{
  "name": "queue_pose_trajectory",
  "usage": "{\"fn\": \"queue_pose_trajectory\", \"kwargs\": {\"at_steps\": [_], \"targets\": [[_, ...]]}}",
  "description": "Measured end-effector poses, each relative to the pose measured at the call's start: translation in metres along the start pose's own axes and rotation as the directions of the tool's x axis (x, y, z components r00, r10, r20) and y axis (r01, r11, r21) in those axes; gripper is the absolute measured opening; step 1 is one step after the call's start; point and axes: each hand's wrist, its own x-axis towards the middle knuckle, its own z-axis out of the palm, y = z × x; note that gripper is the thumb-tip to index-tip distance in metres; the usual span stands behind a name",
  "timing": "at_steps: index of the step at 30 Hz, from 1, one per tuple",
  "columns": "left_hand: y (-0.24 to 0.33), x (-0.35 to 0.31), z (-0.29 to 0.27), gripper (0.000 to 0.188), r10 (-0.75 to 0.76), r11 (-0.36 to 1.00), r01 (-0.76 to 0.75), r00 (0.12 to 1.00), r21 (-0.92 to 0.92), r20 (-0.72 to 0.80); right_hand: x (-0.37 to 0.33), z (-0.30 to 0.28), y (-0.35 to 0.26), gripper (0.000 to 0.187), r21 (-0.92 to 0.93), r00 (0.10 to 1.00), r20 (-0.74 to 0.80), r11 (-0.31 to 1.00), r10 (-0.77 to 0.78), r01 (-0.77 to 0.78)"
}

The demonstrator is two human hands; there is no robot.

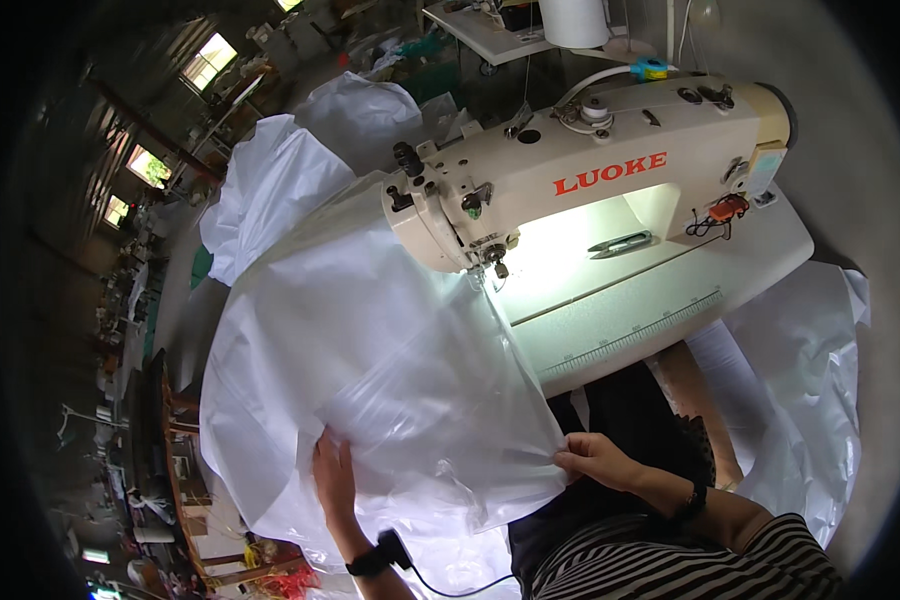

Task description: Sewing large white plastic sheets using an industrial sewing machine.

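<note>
Black-and-white striped top (pixel 660 560) filled the lower right, closest to the cam. Right hand (pixel 602 462) had thumb and fingers pinched together on the edge of a glossy white plastic-looking sheet (pixel 370 320); left hand (pixel 334 475) lay against it farther left, couldn't tell if it gripped. Sheet's right edge ran up to the left end of a boxy cream sewing machine (pixel 610 145).

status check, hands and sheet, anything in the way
Right hand pinching edge of white sheet; left hand touching it, grip unclear. Sheet extends beneath sewing machine head. Slim tool on machine bed, apart from sheet, not in the way.
</note>
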Motion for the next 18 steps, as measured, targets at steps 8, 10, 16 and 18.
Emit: {"fn": "queue_pose_trajectory", "kwargs": {"at_steps": [8, 10, 16, 18], "targets": [[0.201, -0.096, 0.001, 0.031, 0.398, 0.890, -0.319, 0.892, -0.325, 0.214, -0.005, -0.007, -0.011, 0.033, -0.045, 0.995, 0.103, 0.999, -0.002, 0.007], [0.199, -0.136, 0.039, 0.020, 0.487, 0.853, -0.343, 0.794, -0.393, 0.363, 0.000, -0.010, -0.015, 0.038, -0.098, 0.989, 0.145, 0.995, -0.011, 0.026], [0.212, -0.117, 0.007, 0.016, 0.745, 0.520, -0.307, 0.620, -0.797, 0.247, -0.001, -0.008, -0.012, 0.049, -0.253, 0.964, 0.200, 0.959, 0.177, -0.123], [0.185, -0.102, -0.002, 0.025, 0.605, 0.607, -0.351, 0.785, -0.713, 0.129, -0.004, -0.007, 0.019, 0.048, -0.239, 0.965, 0.216, 0.966, 0.149, -0.095]]}}
